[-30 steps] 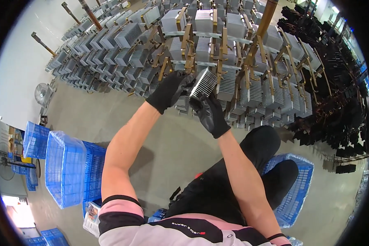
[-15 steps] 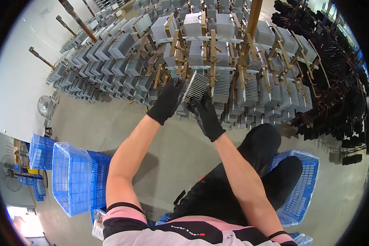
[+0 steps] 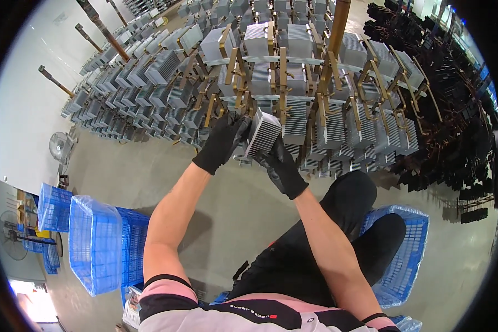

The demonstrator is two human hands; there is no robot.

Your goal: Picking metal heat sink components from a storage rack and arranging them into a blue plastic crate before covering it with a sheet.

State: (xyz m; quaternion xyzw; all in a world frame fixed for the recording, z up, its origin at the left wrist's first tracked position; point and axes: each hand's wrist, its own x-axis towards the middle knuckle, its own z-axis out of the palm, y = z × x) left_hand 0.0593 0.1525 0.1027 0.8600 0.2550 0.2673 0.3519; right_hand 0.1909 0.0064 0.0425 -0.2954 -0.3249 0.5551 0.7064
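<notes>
I've the left hand [image 3: 222, 143] and right hand [image 3: 283, 170] clamped on the tilted finned block [image 3: 264, 134]; a slackened grip could knock it against the hanging block [image 3: 295, 124] at right.

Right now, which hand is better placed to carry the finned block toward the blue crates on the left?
Probably the left hand: it touches the finned block and is nearer the blue crates. The right hand touches it too, but would likely cross the left forearm.
</notes>
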